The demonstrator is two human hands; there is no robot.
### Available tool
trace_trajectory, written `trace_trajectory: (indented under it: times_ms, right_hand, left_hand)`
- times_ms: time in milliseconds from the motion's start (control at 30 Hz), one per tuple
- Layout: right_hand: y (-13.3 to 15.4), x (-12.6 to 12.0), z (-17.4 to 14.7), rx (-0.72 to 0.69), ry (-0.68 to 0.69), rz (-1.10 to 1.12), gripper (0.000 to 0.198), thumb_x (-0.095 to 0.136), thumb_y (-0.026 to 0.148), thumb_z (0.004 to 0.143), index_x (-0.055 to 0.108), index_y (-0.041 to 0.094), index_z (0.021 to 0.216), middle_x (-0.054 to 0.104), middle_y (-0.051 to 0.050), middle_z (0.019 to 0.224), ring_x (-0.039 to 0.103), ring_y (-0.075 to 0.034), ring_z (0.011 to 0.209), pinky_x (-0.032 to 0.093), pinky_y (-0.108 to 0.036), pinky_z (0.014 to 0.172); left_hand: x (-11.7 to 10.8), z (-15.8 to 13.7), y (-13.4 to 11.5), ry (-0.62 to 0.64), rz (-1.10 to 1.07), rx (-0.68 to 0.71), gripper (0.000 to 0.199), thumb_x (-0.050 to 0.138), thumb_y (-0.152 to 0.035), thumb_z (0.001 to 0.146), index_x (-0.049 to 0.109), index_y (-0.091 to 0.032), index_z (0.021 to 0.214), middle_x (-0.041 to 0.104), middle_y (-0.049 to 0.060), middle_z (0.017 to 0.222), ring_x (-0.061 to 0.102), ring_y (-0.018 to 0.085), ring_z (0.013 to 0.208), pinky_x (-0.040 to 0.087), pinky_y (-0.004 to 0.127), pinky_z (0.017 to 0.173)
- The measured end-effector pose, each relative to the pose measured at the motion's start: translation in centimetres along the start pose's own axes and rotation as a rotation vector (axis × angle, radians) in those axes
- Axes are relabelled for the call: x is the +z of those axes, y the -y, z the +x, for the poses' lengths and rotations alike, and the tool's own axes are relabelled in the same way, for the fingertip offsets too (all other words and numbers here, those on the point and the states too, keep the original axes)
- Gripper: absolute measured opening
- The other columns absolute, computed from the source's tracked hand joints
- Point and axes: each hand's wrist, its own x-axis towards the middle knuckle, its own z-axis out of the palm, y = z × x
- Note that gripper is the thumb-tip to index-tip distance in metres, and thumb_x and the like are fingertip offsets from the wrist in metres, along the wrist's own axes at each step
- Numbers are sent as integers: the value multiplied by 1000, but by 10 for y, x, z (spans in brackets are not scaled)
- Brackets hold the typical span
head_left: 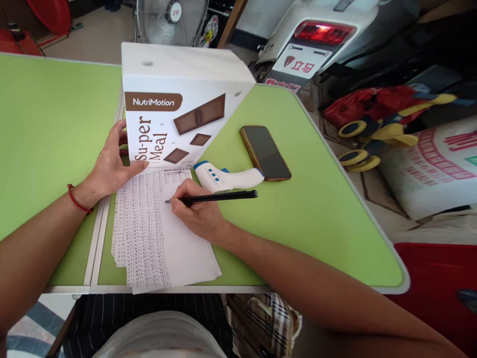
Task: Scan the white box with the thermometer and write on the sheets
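My left hand (108, 164) is closed on the lower left corner of a white NutriMotion box (149, 129), its thumb on the front face and its fingers behind the left edge. The box stands upright on the table. Between the fingers of my right hand (201, 214) is a black pen (219, 196), its tip at the sheets of paper (182, 253). Rows of small handwriting fill the left part of the top sheet, and its right part is blank. A white and blue infrared thermometer (231, 178) lies just beyond my right hand.
The green folding table (328, 233) has a metal seam left of the papers. A smartphone (266, 151) lies right of the box. Beyond the table stand a fan (173, 20) and a white scooter (283, 30). A printed sack (436, 164) and a red seat (439, 278) are at right.
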Motion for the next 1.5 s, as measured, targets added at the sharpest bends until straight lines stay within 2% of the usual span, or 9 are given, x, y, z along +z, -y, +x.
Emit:
trace_trajectory:
  times_ms: [667, 767, 867, 967, 1067, 1200, 1300, 1367, 1500]
  right_hand:
    - [0, -2, 0, 7, 34, -72, 13, 48, 20, 74, 39, 23, 65, 41, 7, 55, 36, -8, 50, 28, -23, 46]
    - [5, -7, 0, 15, 45, -200, 14, 48, 19, 73, 37, 23, 65, 43, 6, 55, 36, -9, 49, 28, -24, 47]
    - [14, -17, -2, 25, 111, -360, 8, 51, 19, 75, 45, 22, 70, 52, 4, 58, 42, -9, 49, 33, -25, 49]
    - [25, -30, -5, -82, 181, -551, 7, 52, 15, 76, 57, 19, 79, 63, 0, 67, 54, -12, 57, 36, -25, 54]
    - [33, -42, -9, -190, 246, -845, 16, 50, 10, 78, 64, 18, 79, 67, -5, 71, 58, -16, 62, 29, -27, 52]
    - [40, -48, -12, -100, 458, -1122, 20, 51, 5, 78, 64, 17, 68, 67, -10, 72, 57, -19, 61, 21, -30, 51]
    - [44, -50, -7, -36, 582, -1141, 17, 54, 7, 80, 67, 17, 74, 69, -10, 75, 57, -19, 62, 23, -30, 51]
    - [46, -55, 0, 4, 549, -1129, 17, 54, 9, 81, 68, 18, 81, 70, -10, 81, 59, -19, 66, 27, -29, 52]
    - [41, -74, 14, 139, 358, -1249, 26, 55, 13, 77, 67, 16, 100, 68, -14, 103, 62, -27, 89, 40, -30, 60]
  left_hand:
    - [0, -1, 5, 2, 23, 41, 80, 75, -61, 75, 37, -22, 134, 56, 14, 125, 58, 33, 117, 57, 50, 93]
    - [0, -2, 6, 10, 28, 29, 80, 74, -60, 76, 36, -23, 135, 56, 14, 127, 58, 34, 118, 56, 50, 93]
    - [0, -4, 8, 7, 24, 4, 83, 74, -61, 76, 33, -24, 138, 53, 15, 132, 57, 36, 119, 57, 50, 92]
    - [1, -5, 12, -1, 19, -31, 87, 75, -62, 75, 31, -25, 141, 50, 16, 137, 57, 37, 120, 58, 52, 89]
    - [1, -5, 14, -15, -15, -44, 87, 76, -59, 75, 32, -24, 141, 50, 17, 137, 56, 37, 121, 57, 52, 91]
    - [2, -4, 12, -43, -82, -51, 85, 81, -55, 70, 39, -24, 137, 56, 15, 131, 60, 36, 116, 59, 49, 86]
    - [1, -4, 9, -55, -92, -61, 82, 81, -54, 71, 41, -25, 136, 58, 14, 128, 62, 35, 112, 59, 49, 85]
    - [0, -4, 8, -62, -77, -67, 80, 78, -54, 75, 39, -24, 138, 59, 14, 127, 62, 35, 114, 58, 51, 88]
    - [-3, -5, 7, -80, -79, -79, 79, 74, -55, 80, 35, -25, 141, 61, 14, 125, 60, 35, 118, 57, 52, 92]
